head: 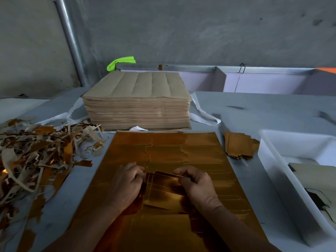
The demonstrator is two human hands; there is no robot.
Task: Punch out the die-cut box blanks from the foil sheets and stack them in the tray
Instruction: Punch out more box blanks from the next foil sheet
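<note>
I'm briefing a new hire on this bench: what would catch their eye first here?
The gleaming gold foil sheet at centre, where the left hand and right hand pinch a box blank. Behind it stands a tall stack of brown sheets; a scrap pile lies left, a white tray right.

Both hands [127, 184] [197, 186] pinch gold blank [163, 190] over sheet [167, 151].

Before you: foil sheet [181, 151].
Behind it: stack of sheets [136, 106].
Your left: scrap pile [36, 151].
Your right: loose blanks [240, 147], then the tray [276, 170].
Over the sheet: box blank [163, 190] between your left hand [125, 184] and right hand [198, 188].
</note>
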